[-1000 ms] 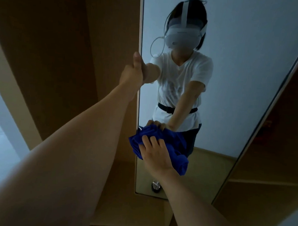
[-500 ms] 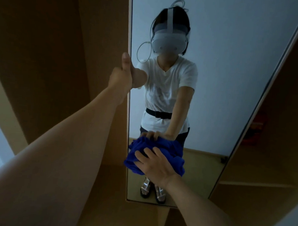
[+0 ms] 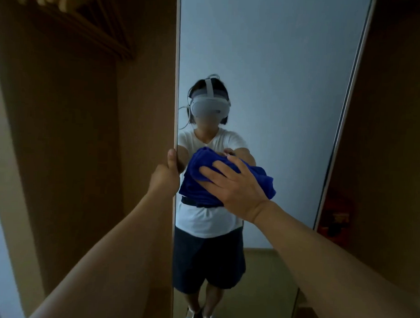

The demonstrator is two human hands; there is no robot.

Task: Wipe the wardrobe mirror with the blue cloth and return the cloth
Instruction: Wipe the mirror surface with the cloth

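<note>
Wiping looks midway: our right hand (image 3: 236,190), fingers splayed, presses the bunched blue cloth (image 3: 198,182) near the 9 o'clock edge of the tall wardrobe mirror (image 3: 278,90), an edge our left hand (image 3: 164,178) grips; returning the cloth remains.

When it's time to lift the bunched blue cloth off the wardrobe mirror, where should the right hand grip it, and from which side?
Probably its thick bunched middle, from the front: the right hand lies flat on the bunched blue cloth, pressing it to the wardrobe mirror, so curling the fingers gathers the folds.
</note>
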